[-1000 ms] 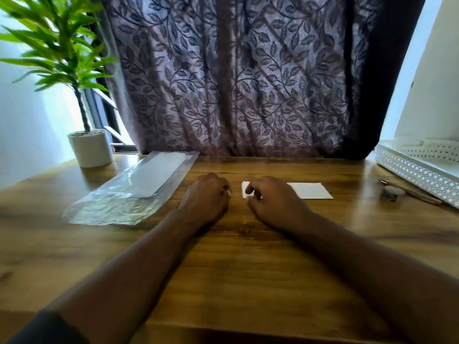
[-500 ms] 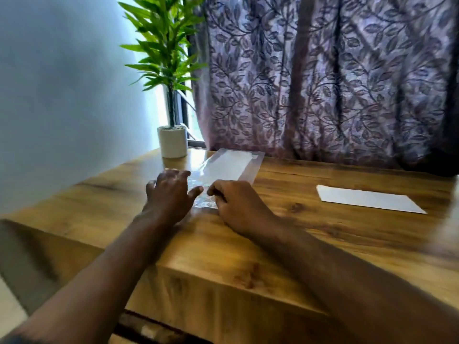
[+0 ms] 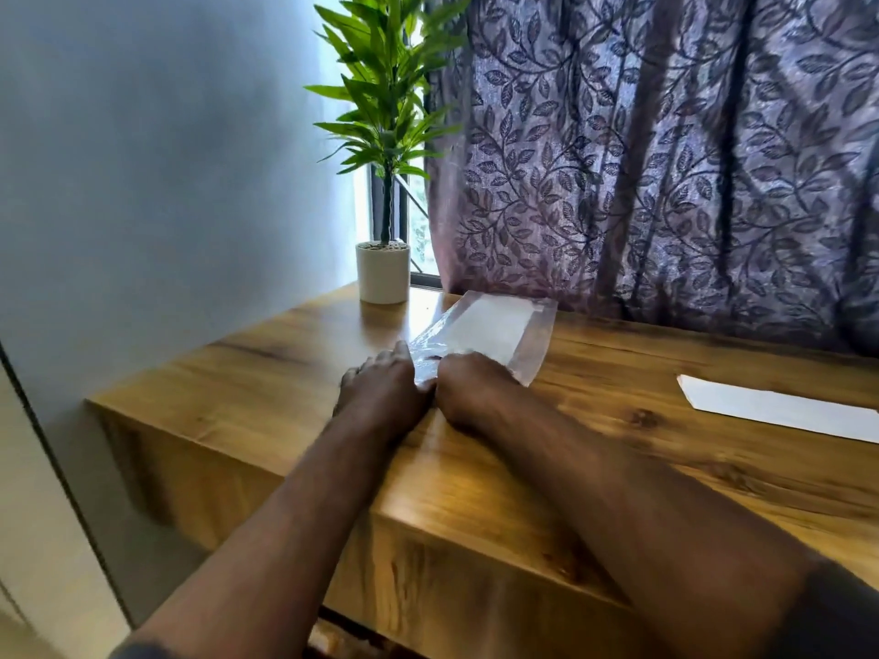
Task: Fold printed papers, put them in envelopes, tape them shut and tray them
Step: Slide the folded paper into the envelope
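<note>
Closer now, left hand (image 3: 380,390) and right hand (image 3: 473,390) clamped on plastic pack (image 3: 499,323), near end.

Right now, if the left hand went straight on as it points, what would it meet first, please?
The packet, right at the left hand's fingertips; past it probably the curtain, though depth is unclear.

Left hand (image 3: 380,392), right hand (image 3: 468,390), forearms: all bare. Left sleeve (image 3: 135,651) and right sleeve (image 3: 844,611) dark, plain, starting near elbows.
</note>
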A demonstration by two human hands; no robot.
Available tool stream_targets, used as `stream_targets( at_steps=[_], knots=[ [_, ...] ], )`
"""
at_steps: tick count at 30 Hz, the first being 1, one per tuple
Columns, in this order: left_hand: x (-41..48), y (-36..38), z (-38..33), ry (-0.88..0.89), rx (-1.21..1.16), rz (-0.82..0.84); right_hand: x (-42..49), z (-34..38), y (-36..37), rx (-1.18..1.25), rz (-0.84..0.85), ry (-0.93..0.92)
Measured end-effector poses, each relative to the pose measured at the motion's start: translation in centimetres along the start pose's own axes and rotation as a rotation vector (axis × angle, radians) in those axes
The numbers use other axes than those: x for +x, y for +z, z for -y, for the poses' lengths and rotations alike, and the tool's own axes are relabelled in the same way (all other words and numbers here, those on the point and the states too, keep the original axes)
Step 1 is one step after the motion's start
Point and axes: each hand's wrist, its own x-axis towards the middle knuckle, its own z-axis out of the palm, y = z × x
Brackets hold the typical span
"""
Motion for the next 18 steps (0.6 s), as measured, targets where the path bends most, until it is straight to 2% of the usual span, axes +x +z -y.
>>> stream_targets(
  at_steps=[6, 13, 18],
  knots=[
    [-0.1, -0.2, 0.0, -0.002, 0.012, -0.024, 1.0, -0.6, 0.3, -0.033, 0.036, 0.021],
    [-0.1, -0.3, 0.1, -0.015, -0.022, -0.041, 0.4, -0.6, -0.3, -0.101, -0.168, -0.030],
    [-0.5, -0.7, 0.0, 0.004, -0.049, -0.043, 1.7, -1.1, -0.4, -0.064, -0.051, 0.009]
  ],
)
